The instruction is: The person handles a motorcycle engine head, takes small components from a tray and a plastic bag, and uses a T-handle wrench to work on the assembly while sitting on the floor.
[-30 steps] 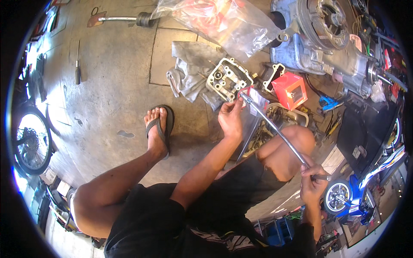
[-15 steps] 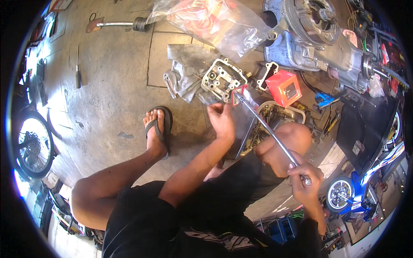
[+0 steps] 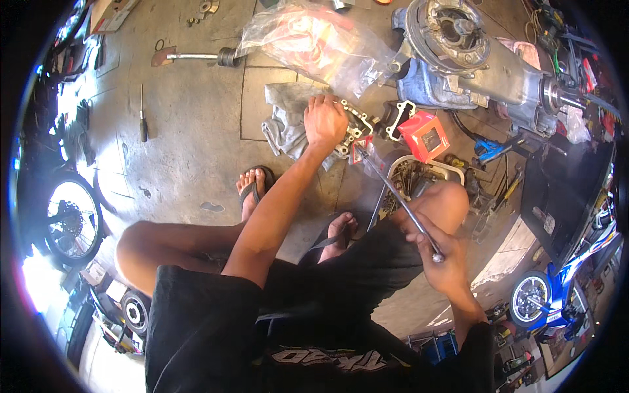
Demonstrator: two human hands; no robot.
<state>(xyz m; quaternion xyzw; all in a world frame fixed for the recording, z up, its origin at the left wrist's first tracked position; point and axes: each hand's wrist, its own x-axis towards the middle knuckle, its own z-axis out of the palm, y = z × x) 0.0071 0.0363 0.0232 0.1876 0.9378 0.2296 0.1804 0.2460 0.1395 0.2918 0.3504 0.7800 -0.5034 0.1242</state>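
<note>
My left hand (image 3: pixel 325 122) lies over the left part of a metal cylinder head (image 3: pixel 358 123), its fingers bent down onto it and their tips hidden. The head rests on a grey rag (image 3: pixel 283 111) on the floor. My right hand (image 3: pixel 444 259), beside my right knee, is closed round the near end of a long steel wrench (image 3: pixel 405 204). The wrench slants away to the left, and its far end reaches a small red-and-white packet (image 3: pixel 358 152) by the cylinder head.
Right of the head are a gasket (image 3: pixel 405 118), a red box (image 3: pixel 424 137) and an opened engine case (image 3: pixel 452 175). Beyond lie a clear plastic bag (image 3: pixel 314 42) and a large engine unit (image 3: pixel 498 69). A screwdriver (image 3: pixel 143 124) and a piston with rod (image 3: pixel 223 57) lie leftward.
My left hand has moved forward from the near edge of the cylinder head onto its left part. My right hand has shifted left and away from me, still gripping the wrench.
</note>
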